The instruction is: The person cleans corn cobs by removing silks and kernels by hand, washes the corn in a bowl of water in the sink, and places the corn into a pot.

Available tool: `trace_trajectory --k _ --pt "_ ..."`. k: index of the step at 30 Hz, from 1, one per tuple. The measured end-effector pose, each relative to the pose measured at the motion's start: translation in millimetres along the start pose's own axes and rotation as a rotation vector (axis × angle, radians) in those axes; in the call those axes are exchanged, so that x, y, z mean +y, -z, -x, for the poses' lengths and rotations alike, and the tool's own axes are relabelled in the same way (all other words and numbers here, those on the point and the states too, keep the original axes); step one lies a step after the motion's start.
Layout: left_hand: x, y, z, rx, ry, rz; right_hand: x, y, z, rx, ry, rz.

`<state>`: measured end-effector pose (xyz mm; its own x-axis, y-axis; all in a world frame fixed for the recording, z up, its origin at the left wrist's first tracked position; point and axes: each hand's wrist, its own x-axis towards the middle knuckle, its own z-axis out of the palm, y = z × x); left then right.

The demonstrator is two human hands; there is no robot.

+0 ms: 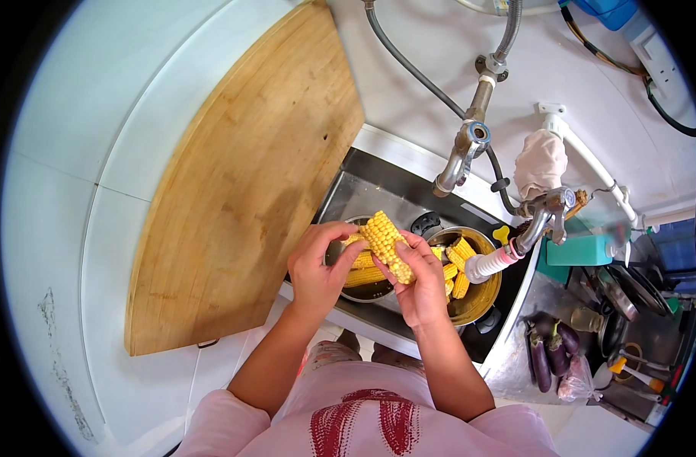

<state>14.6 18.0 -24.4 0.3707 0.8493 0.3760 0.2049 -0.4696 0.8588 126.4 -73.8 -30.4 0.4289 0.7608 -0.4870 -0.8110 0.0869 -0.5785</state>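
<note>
Item: sink (pixel 375 194), metal basin with dark rim, at centre. Directly in it: one round metal pot (pixel 477 306), at the basin's 3 o'clock, dark handles at the pot's own 11 and 5; one round bowl (pixel 363 298), at 9 o'clock, partly hidden.
Item: grey metal worktop (pixel 529 303), at 4 o'clock from centre. Upon it: several purple eggplants (pixel 552 352), grouped at its 8 o'clock; one clear plastic bag (pixel 579 382), at 6, just beside them, contents indistinct.
</note>
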Motion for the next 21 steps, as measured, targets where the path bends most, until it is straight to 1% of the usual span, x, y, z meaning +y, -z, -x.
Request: trace_trajectory --k 1,3,4,6,9,13,16,18,21 --pt "-0.2 -1.4 -0.5 0.001 0.0 0.0 0.6 -0.2 0.2 -0.004 0.009 0.003" --pt "-1.6 -2.6 -1.6 -0.006 -0.093 -0.06 2.5 -0.2 0.6 -0.015 0.016 0.025" --pt "-5.5 -3.2 0.5 -0.005 -0.093 -0.061 3.3 -0.2 0.8 -0.024 0.024 0.045" --pt "-13.3 -4.8 5.2 -0.018 -0.156 -0.095 5.6 -1.7 1.6 -0.024 0.036 0.045" --pt "-9.2 -6.7 6.1 0.004 -0.193 -0.122 5.3 -1.4 1.2 -0.037 0.058 0.047" --pt "-7.2 -10.9 0.6 0.002 -0.13 -0.102 5.8 1.6 0.4 -0.066 0.081 0.071" --pt "-8.1 -10.0 0.6 -0.057 -0.116 -0.113 6.7 5.4 -1.4 -0.073 0.079 0.062" --pt "-6.9 -7.5 3.5 -0.125 -0.083 0.012 5.7 4.1 -0.4 -0.079 0.079 0.049" --pt "-5.3 -4.0 9.1 -0.102 -0.086 0.08 5.2 5.0 -1.1 -0.092 0.079 0.044"
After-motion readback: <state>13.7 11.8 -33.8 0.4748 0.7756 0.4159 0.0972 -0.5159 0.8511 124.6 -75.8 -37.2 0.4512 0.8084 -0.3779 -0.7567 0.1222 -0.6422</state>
